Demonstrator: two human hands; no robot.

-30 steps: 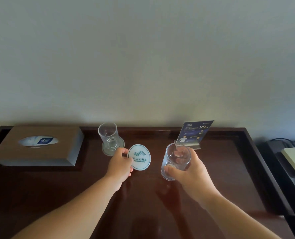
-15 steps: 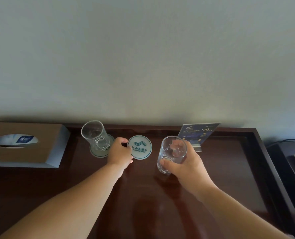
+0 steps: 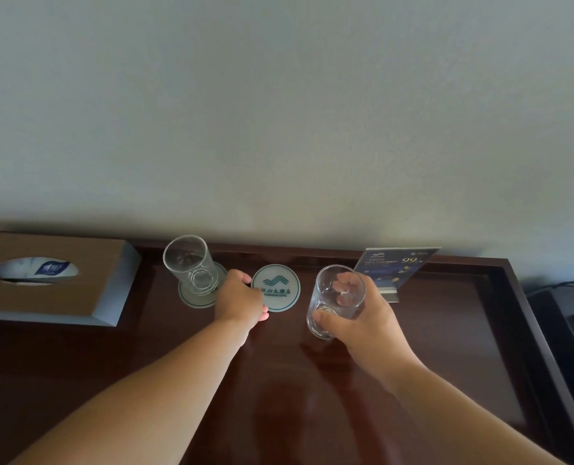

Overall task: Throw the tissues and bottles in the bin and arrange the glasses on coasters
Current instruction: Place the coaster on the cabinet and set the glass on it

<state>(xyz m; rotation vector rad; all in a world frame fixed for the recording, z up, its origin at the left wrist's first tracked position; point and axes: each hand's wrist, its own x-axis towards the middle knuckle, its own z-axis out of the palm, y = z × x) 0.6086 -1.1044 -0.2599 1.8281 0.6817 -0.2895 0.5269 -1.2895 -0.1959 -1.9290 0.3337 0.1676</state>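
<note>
On the tabletop (image 3: 278, 380), the second coaster (image 3: 276, 287) now lies flat beside the first, left hand (image 3: 240, 298) pinching its edge; right hand (image 3: 362, 317) grips the glass (image 3: 336, 302), ready to set down.

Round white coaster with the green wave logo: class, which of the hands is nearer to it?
Left. The left hand touches the round white coaster at its left edge; the right hand holds a clear glass off to its right.

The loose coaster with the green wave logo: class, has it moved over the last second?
Yes. The coaster has gone back toward the wall; its edge now nearly meets the coaster under the standing glass, with the left hand on it.
</note>
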